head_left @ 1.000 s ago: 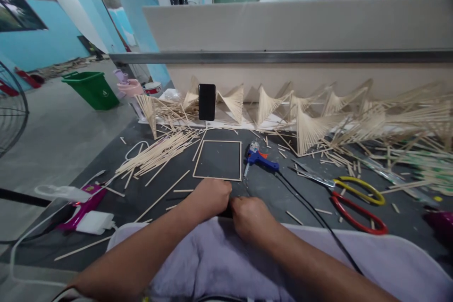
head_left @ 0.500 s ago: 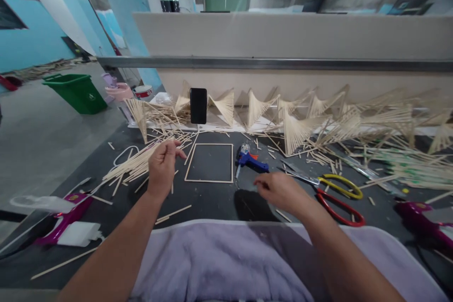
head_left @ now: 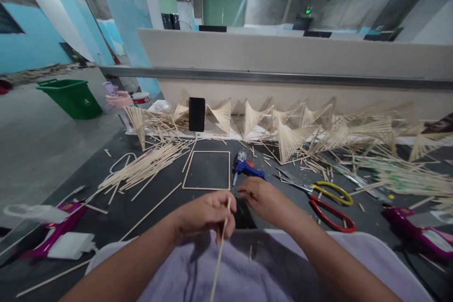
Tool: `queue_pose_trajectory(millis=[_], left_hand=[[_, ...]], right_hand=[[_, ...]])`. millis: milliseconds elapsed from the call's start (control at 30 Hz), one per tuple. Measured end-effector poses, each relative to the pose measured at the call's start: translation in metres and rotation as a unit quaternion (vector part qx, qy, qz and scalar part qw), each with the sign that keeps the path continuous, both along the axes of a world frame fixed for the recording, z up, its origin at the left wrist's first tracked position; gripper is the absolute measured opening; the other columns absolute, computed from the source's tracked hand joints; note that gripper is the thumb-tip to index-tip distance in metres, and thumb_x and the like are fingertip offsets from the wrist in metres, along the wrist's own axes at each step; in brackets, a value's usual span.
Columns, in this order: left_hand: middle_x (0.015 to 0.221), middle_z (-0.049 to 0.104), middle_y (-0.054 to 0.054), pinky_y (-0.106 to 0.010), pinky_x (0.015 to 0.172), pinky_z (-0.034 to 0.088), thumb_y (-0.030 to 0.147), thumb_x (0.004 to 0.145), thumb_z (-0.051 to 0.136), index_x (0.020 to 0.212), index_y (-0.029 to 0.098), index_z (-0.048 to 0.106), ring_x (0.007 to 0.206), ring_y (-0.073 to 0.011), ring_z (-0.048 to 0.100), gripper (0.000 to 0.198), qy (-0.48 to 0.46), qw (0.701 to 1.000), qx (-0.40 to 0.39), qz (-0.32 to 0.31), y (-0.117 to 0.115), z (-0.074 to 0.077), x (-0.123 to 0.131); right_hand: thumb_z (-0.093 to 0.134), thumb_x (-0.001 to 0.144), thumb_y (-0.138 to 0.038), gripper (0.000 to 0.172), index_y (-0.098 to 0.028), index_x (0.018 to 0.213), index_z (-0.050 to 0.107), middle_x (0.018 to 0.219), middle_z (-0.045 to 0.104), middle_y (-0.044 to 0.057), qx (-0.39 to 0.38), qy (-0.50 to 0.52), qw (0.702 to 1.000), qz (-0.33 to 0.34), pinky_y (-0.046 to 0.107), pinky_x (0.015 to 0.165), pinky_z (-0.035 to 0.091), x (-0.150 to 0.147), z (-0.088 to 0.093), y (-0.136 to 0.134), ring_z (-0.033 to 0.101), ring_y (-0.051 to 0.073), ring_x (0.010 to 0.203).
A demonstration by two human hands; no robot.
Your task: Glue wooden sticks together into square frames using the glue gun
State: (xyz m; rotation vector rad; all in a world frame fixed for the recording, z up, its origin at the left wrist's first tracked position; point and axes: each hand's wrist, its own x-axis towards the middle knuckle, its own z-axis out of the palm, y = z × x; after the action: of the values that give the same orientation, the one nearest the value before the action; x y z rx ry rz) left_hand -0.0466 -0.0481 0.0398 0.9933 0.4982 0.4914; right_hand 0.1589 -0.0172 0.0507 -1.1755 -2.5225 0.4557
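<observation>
A thin wooden stick is pinched in my left hand and points down over the purple cloth. My right hand is close beside it on the right, fingers curled together; whether they hold anything is too small to make out. Just beyond my hands, a square frame of sticks lies flat on the dark table. The blue glue gun rests to the right of that frame, past my right hand.
Loose sticks are piled at the left. Large scissors with yellow and red handles lie at the right. Twisted stick models and a black phone stand along the back. Magenta devices sit at both sides.
My left hand has moved right and nearer to me, now with a stick in it. My right hand has shifted slightly left. The view has tilted up a little.
</observation>
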Motion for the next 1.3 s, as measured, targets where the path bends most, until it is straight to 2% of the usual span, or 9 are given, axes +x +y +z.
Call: queue_pose_trajectory(millis=[133,233,400,667,867,933,1133,1200,1300], left_hand=[[0.065,0.065,0.000,-0.025,0.050,0.048,0.041,0.065,0.073,0.096,0.021,0.050,0.056,-0.0147,0.061,0.044,-0.003,0.984,-0.040,-0.173,-0.013,0.005,0.002],[0.068,0.064,0.001,-0.028,0.062,0.048,0.042,0.064,0.073,0.086,0.019,0.059,0.064,-0.0141,0.063,0.034,0.041,0.963,-0.070,-0.255,-0.016,0.015,-0.003],[0.071,0.061,-0.001,-0.034,0.064,0.050,0.047,0.067,0.068,0.073,0.018,0.065,0.062,-0.0186,0.063,0.031,0.099,0.935,-0.035,-0.340,-0.013,0.024,-0.010],[0.074,0.068,-0.007,-0.023,0.047,0.049,0.045,0.072,0.065,0.080,0.016,0.050,0.059,-0.0172,0.065,0.033,0.125,0.990,0.057,-0.030,0.032,0.014,-0.051],[0.076,0.065,-0.004,-0.018,0.054,0.050,0.042,0.076,0.063,0.082,0.014,0.052,0.062,-0.0105,0.063,0.031,0.212,0.925,0.174,0.262,0.082,0.017,-0.081],[0.073,0.064,-0.003,-0.018,0.055,0.050,0.043,0.074,0.064,0.081,0.014,0.053,0.061,-0.0098,0.062,0.032,0.233,0.900,0.191,0.316,0.097,0.015,-0.086],[0.070,0.064,-0.003,-0.022,0.057,0.051,0.046,0.074,0.062,0.080,0.013,0.053,0.061,-0.0112,0.061,0.034,0.249,0.866,0.248,0.356,0.134,0.002,-0.092],[0.067,0.063,-0.001,-0.023,0.055,0.050,0.046,0.074,0.060,0.080,0.014,0.052,0.058,-0.0116,0.060,0.034,0.251,0.847,0.262,0.389,0.144,-0.004,-0.093],[0.063,0.061,0.000,-0.025,0.054,0.050,0.048,0.075,0.056,0.081,0.015,0.053,0.055,-0.0123,0.058,0.033,0.248,0.802,0.283,0.463,0.154,-0.014,-0.094]], right_hand=[[0.044,0.078,-0.009,0.040,-0.017,0.113,0.059,0.119,0.055,0.010,0.062,-0.046,0.989,-0.129,0.034,0.093,0.037,0.004,-0.017,0.026,0.047,0.022,0.110],[0.046,0.073,-0.010,0.051,-0.015,0.123,0.051,0.130,0.048,0.012,0.048,-0.118,0.966,-0.223,0.039,0.093,0.035,0.010,-0.031,0.046,0.043,0.027,0.114],[0.049,0.071,-0.014,0.057,-0.012,0.127,0.043,0.131,0.045,0.014,-0.005,-0.181,0.953,-0.244,0.041,0.093,0.035,0.014,-0.046,0.070,0.043,0.029,0.115],[0.053,0.071,-0.009,0.055,-0.015,0.124,0.040,0.117,0.050,0.015,-0.027,-0.186,0.959,-0.211,0.034,0.085,0.039,0.008,-0.039,0.084,0.050,0.025,0.107],[0.053,0.070,-0.011,0.046,-0.013,0.116,0.044,0.110,0.052,0.016,-0.003,-0.168,0.955,-0.245,0.036,0.078,0.042,0.004,-0.042,0.082,0.054,0.028,0.099],[0.053,0.070,-0.012,0.044,-0.013,0.113,0.046,0.109,0.054,0.016,0.001,-0.134,0.956,-0.260,0.034,0.077,0.042,0.007,-0.039,0.083,0.056,0.027,0.097],[0.057,0.068,-0.023,0.036,-0.015,0.103,0.056,0.085,0.062,0.005,-0.065,0.133,0.963,-0.226,0.026,0.065,0.042,0.014,0.019,0.092,0.056,0.017,0.074],[0.055,0.069,-0.027,0.031,-0.015,0.098,0.059,0.068,0.058,0.001,-0.140,0.270,0.928,-0.217,0.023,0.054,0.040,0.008,0.042,0.094,0.050,0.012,0.057],[0.055,0.069,-0.032,0.028,-0.014,0.090,0.060,0.062,0.054,0.000,-0.196,0.460,0.859,-0.109,0.022,0.049,0.038,-0.014,0.058,0.098,0.044,0.009,0.048]])
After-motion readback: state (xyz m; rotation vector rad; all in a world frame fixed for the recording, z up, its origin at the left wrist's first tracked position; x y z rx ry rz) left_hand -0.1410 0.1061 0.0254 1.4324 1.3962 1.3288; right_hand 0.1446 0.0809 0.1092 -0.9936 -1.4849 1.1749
